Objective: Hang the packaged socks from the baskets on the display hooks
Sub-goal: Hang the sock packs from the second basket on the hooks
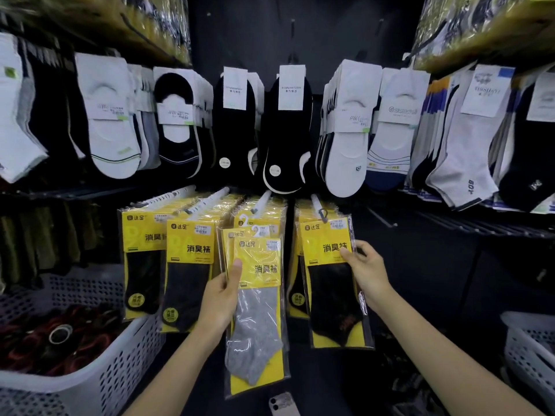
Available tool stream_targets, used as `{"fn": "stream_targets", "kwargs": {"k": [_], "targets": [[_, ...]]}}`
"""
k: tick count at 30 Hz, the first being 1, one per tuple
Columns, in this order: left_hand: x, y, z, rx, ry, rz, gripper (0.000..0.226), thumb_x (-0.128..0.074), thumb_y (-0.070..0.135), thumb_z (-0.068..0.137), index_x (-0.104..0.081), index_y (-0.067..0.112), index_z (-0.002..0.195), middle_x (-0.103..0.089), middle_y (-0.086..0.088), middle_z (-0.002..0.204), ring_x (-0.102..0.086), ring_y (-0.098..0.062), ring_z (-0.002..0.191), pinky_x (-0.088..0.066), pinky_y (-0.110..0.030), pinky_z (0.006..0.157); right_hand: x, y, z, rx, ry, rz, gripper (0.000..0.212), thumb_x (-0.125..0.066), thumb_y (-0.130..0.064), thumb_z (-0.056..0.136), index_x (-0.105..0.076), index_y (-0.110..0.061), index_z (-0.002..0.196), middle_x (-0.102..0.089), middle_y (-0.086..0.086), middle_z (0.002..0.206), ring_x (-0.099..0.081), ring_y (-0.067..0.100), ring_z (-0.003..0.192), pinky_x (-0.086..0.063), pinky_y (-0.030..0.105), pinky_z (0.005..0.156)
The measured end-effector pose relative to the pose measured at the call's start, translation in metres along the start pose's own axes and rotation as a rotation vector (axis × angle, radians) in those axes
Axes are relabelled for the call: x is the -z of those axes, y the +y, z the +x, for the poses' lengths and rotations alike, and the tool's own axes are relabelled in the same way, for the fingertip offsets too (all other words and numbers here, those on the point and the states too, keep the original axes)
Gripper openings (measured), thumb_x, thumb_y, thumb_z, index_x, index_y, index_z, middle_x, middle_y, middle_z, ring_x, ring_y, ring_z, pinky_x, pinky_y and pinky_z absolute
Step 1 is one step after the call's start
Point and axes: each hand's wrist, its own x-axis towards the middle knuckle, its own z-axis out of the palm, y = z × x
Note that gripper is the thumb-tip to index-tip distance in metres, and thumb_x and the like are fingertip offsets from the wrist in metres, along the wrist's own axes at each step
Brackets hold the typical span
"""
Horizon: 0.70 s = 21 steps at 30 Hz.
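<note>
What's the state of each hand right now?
Left hand: grips the grey sock pack, thumb on its yellow card.
Right hand: pinches the right edge of the hanging black sock pack.

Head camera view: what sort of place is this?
Most likely a shop's sock aisle, being restocked: carded socks hang in rows, yellow sock packs fill the lower display hooks, and a white basket stands alongside. The left hand holds a grey-sock pack, the right hand a black-sock pack.

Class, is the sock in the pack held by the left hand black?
No, the left hand grips a yellow pack that shows a grey sock.
</note>
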Motion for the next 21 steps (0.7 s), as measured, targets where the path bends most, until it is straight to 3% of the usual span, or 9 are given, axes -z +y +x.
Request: {"fn": "stream_targets", "kwargs": {"k": [2,4,6,9,15,18,21], "targets": [[0.0,-0.001,0.0,0.018,0.004,-0.024,0.07,-0.043,0.068,0.076,-0.064,0.004,0.096,-0.062,-0.016,0.087,-0.058,-0.024,0.08,-0.047,-0.041,0.078,-0.006,0.006,0.008,-0.045,0.026,0.018,0.014,-0.061,-0.015,0.092,-0.061,-0.012,0.105,-0.071,0.011,0.102,-0.066,0.026,0.102,-0.047,0.047,0.101],[0.0,-0.003,0.0,0.016,-0.003,-0.029,0.066,-0.043,0.069,0.075,-0.062,0.009,0.094,-0.059,-0.014,0.087,-0.056,-0.024,0.08,-0.046,-0.04,0.078,-0.012,0.014,0.016,-0.107,0.092,0.025,0.016,-0.065,-0.018,0.089,-0.063,-0.009,0.103,-0.069,0.012,0.105,-0.064,0.027,0.104,-0.047,0.046,0.101],[0.001,-0.005,-0.001,0.011,-0.007,-0.014,0.061,-0.042,0.071,0.075,-0.058,0.014,0.092,-0.056,-0.01,0.087,-0.053,-0.022,0.08,-0.043,-0.038,0.076,-0.015,0.023,0.022,-0.168,0.167,0.044,0.019,-0.071,-0.023,0.084,-0.065,-0.009,0.097,-0.067,0.009,0.103,-0.062,0.024,0.102,-0.048,0.04,0.099],[0.0,-0.006,-0.001,0.019,-0.01,-0.028,0.072,-0.043,0.07,0.075,-0.064,0.004,0.094,-0.058,-0.011,0.086,-0.054,-0.022,0.079,-0.043,-0.037,0.076,-0.018,0.034,0.027,-0.222,0.238,0.055,0.024,-0.076,-0.03,0.079,-0.065,-0.011,0.088,-0.064,0.002,0.093,-0.056,0.016,0.092,-0.043,0.029,0.085],[-0.001,-0.006,-0.003,0.021,0.004,-0.04,0.066,-0.044,0.065,0.08,-0.061,0.0,0.084,-0.062,-0.019,0.081,-0.06,-0.03,0.077,-0.047,-0.04,0.075,-0.01,0.054,0.016,-0.23,0.375,-0.024,0.03,-0.076,-0.021,0.08,-0.061,-0.005,0.1,-0.063,0.011,0.098,-0.056,0.018,0.084,-0.047,0.029,0.074],[-0.007,-0.007,-0.006,0.035,0.02,-0.047,0.071,-0.047,0.059,0.086,-0.062,-0.011,0.09,-0.067,-0.026,0.086,-0.065,-0.04,0.083,-0.051,-0.047,0.078,-0.012,0.05,-0.006,-0.139,0.255,-0.009,0.023,-0.071,-0.023,0.084,-0.061,-0.01,0.1,-0.062,0.007,0.099,-0.059,0.017,0.086,-0.048,0.026,0.072],[-0.019,-0.006,-0.011,0.039,-0.007,-0.075,0.067,-0.049,0.064,0.078,-0.062,-0.002,0.085,-0.057,-0.016,0.078,-0.055,-0.027,0.073,-0.043,-0.038,0.07,-0.026,0.035,-0.036,-0.093,-0.008,0.041,0.013,-0.066,-0.029,0.087,-0.064,-0.018,0.094,-0.065,0.003,0.097,-0.063,0.013,0.082,-0.051,0.019,0.066]]}}
